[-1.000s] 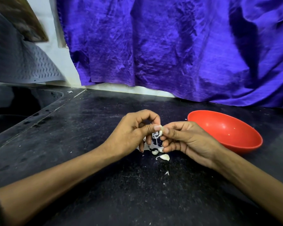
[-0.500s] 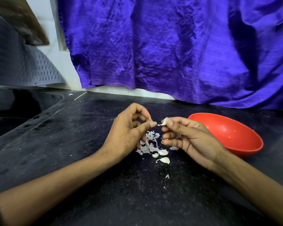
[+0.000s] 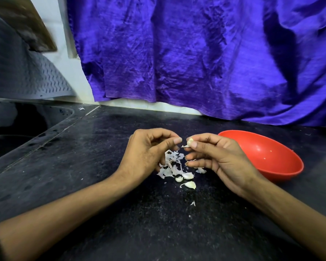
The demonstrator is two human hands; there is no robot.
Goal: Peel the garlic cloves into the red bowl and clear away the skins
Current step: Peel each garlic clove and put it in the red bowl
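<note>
Red bowl beside unlabelled garlic clove.

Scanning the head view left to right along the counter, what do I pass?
Sink → left hand → pile of skins → garlic clove pinched in the right hand → red bowl.

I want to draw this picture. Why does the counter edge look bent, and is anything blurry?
Head view: the wide-angle lens bows the counter edge; the brown board at top left is blurred; the hands, the garlic clove and the red bowl look sharp; the light is soft, without glare.
</note>
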